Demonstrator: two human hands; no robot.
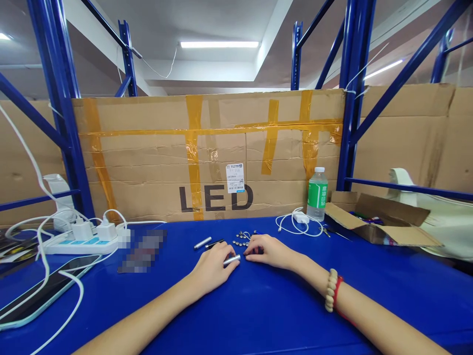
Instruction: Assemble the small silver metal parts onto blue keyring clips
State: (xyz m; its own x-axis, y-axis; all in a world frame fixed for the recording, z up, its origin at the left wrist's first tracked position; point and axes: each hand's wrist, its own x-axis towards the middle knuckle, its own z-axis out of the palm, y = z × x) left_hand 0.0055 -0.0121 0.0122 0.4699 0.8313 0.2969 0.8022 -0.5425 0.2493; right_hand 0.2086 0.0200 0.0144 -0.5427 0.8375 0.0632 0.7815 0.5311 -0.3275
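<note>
My left hand (212, 266) is closed around a slim silver cylinder (232, 260), its tip pointing right between thumb and fingers. My right hand (271, 251) rests on the blue table just across from that tip, fingers curled down and pinched together; whatever lies between them is too small to make out. Just beyond both hands sit several small round metal pieces (241, 243) in loose rows. Another silver cylinder (202, 243) and a black pen-like cylinder (215, 244) lie past the left hand's knuckles.
A power strip (83, 244) with white cables and a phone (44, 291) occupy the left side. At the back right are a charger with cable (301, 217), a water bottle (317, 195) and an open cardboard box (380, 217). A large cardboard panel (158, 162) stands behind the table.
</note>
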